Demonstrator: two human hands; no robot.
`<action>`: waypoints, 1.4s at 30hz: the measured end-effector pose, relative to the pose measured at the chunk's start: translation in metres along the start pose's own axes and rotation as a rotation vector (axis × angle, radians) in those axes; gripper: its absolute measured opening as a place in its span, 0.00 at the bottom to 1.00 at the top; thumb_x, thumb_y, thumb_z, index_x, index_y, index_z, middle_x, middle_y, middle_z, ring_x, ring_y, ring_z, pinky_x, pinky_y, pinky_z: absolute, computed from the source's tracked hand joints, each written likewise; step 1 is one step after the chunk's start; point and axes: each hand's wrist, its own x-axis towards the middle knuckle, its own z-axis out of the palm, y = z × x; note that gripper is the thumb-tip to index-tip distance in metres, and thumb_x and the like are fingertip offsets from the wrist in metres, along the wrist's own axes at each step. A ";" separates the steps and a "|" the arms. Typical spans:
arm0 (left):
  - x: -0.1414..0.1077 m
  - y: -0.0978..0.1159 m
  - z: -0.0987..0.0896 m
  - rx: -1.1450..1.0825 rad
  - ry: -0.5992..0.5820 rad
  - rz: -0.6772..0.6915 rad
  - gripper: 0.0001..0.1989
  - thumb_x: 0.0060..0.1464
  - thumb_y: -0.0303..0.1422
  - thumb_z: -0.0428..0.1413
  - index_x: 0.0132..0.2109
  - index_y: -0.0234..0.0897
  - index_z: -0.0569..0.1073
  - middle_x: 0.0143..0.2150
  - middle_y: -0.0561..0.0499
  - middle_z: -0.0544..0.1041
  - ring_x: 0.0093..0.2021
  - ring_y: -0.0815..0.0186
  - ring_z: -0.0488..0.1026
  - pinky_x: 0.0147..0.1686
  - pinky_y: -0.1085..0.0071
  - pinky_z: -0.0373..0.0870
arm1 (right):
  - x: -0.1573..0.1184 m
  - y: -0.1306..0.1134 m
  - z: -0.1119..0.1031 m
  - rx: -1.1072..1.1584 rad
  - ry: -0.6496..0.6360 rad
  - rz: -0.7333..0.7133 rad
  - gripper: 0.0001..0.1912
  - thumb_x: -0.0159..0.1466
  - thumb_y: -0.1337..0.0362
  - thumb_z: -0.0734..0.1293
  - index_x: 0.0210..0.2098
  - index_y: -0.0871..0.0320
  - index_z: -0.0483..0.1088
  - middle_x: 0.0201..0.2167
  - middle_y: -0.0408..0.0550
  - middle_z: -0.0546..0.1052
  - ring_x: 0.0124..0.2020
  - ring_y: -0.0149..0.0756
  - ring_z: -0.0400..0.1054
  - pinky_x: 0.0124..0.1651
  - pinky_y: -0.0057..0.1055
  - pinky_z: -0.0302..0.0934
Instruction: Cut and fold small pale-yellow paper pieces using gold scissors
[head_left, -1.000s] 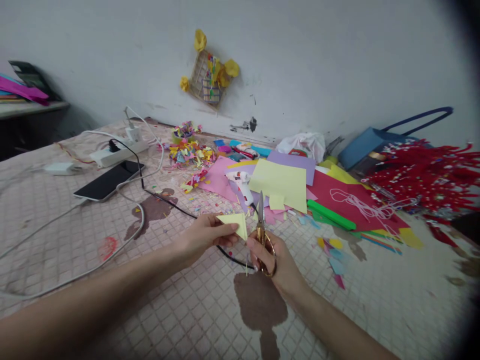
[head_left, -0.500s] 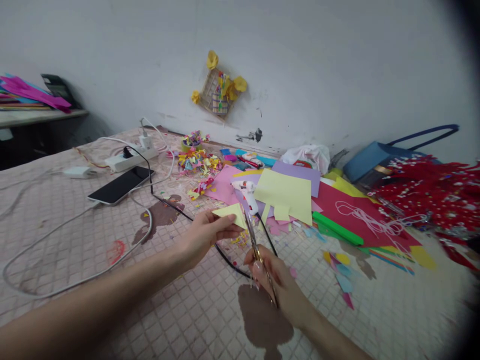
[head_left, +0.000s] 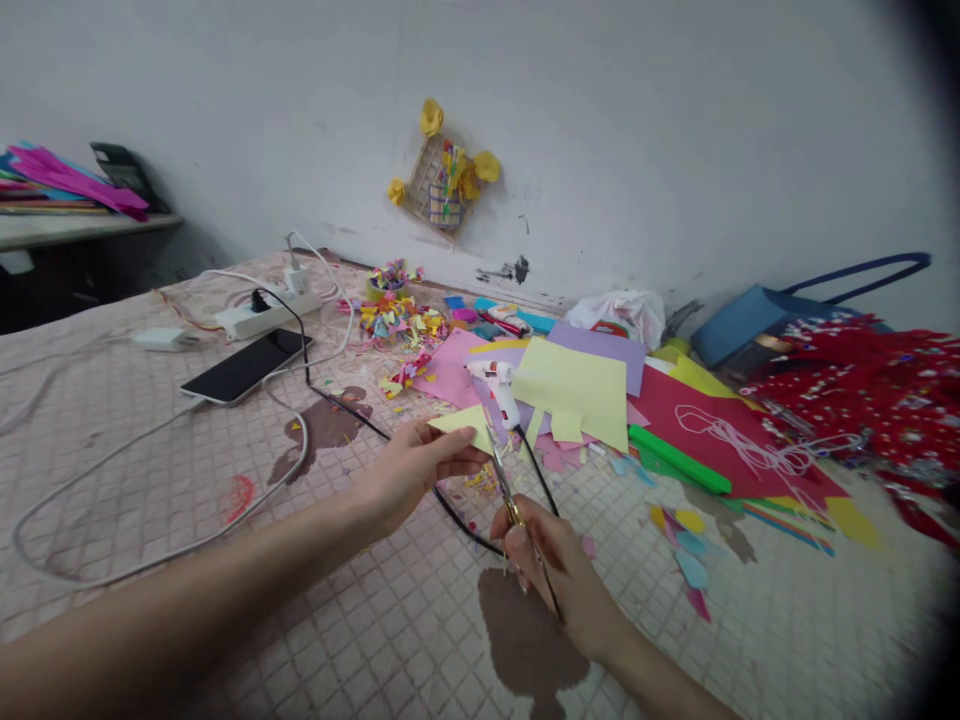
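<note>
A small folded piece of pale yellow paper (head_left: 466, 424) is pinched between the thumb and fingers of my left hand (head_left: 420, 465). My right hand (head_left: 555, 555) is closed round the gold handles of a pair of scissors (head_left: 510, 500), whose blades point up and away, beside the right edge of the paper. Just beyond the blades lies a white glue gun (head_left: 499, 390) on coloured sheets. To its right rests a larger pale yellow sheet (head_left: 577, 380) with a small cut piece on it.
On the left lie a phone (head_left: 247, 367), a power strip (head_left: 259, 315) and looping cables. Paper scraps (head_left: 394, 320) are heaped at the back. A green stick (head_left: 679, 460), red paper, white string and red tinsel (head_left: 862, 400) cover the right.
The scissor blades look more closed, their tips now by the paper's lower right edge. The whole view has shifted slightly; the left hand keeps hold of the paper.
</note>
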 end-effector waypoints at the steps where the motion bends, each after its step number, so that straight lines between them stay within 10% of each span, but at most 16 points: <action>1: 0.000 0.000 0.000 -0.002 -0.001 -0.001 0.09 0.47 0.32 0.59 0.34 0.29 0.72 0.29 0.47 0.77 0.30 0.69 0.75 0.37 0.72 0.70 | 0.000 0.001 0.000 0.001 0.001 0.000 0.22 0.60 0.44 0.54 0.26 0.57 0.57 0.18 0.37 0.55 0.20 0.27 0.50 0.23 0.26 0.46; 42: 0.000 -0.001 0.000 -0.020 0.010 0.005 0.07 0.47 0.30 0.59 0.32 0.29 0.72 0.29 0.48 0.77 0.30 0.69 0.75 0.38 0.72 0.70 | 0.000 0.008 0.004 0.000 0.049 0.017 0.22 0.61 0.46 0.55 0.24 0.58 0.57 0.15 0.36 0.56 0.15 0.24 0.51 0.18 0.22 0.47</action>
